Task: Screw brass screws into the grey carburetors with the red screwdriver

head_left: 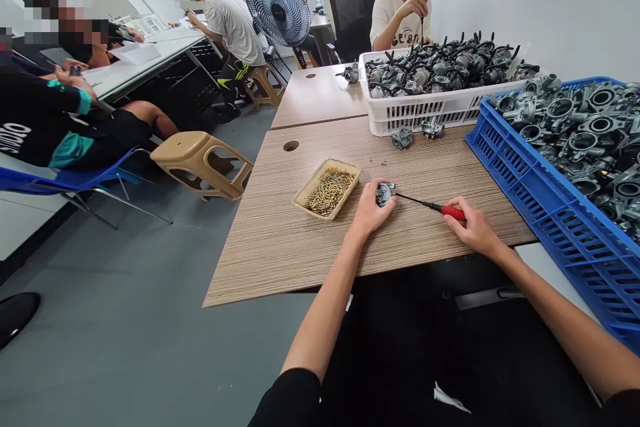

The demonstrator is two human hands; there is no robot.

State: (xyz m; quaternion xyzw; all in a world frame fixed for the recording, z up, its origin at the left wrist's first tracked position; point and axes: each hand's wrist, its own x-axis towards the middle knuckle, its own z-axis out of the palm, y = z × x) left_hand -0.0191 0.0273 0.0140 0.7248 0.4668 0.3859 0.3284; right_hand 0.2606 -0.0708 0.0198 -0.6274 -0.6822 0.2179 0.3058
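On the wood-grain table (270, 227), my left hand (371, 210) is closed around a small grey metal carburetor body (384, 194). My right hand (470, 223) grips the red handle of a screwdriver (453, 212), whose dark shaft points left and reaches the right side of the metal body. A shallow beige tray (303, 200) full of small brass parts (327, 192) lies just left of my left hand. Two small loose pieces (383, 163) lie beyond the metal body.
A white basket (425, 111) of dark-fitted carburetors stands at the back, with two loose metal bodies (401, 138) before it. On the right is a blue crate (545, 193) of metal bodies. Across the table sits a person (387, 17); a fan (278, 10) and stool (187, 150) stand leftward.
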